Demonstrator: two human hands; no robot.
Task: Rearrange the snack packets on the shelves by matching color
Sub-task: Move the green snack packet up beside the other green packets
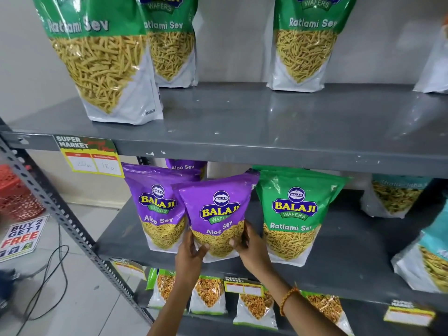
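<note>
A purple Aloo Sev packet (pixel 218 209) stands at the front of the middle shelf (pixel 339 258), tilted a little. My left hand (pixel 191 251) grips its lower left corner and my right hand (pixel 249 246) grips its lower right side. Another purple Aloo Sev packet (pixel 155 204) stands just left of it, with a third purple packet (pixel 184 166) behind. Touching on the right stands a green Ratlami Sev packet (pixel 293 214). Three green Ratlami Sev packets (pixel 101 57) (pixel 169 37) (pixel 308 40) stand on the top shelf (pixel 266 122).
Teal packets (pixel 395 195) (pixel 434 258) sit at the right of the middle shelf. Several small green-topped packets (pixel 208 294) line the lower shelf. A slanted metal upright (pixel 60 209) frames the left side. A red basket (pixel 17 192), a floor sign (pixel 21 234) and cables (pixel 48 275) lie left.
</note>
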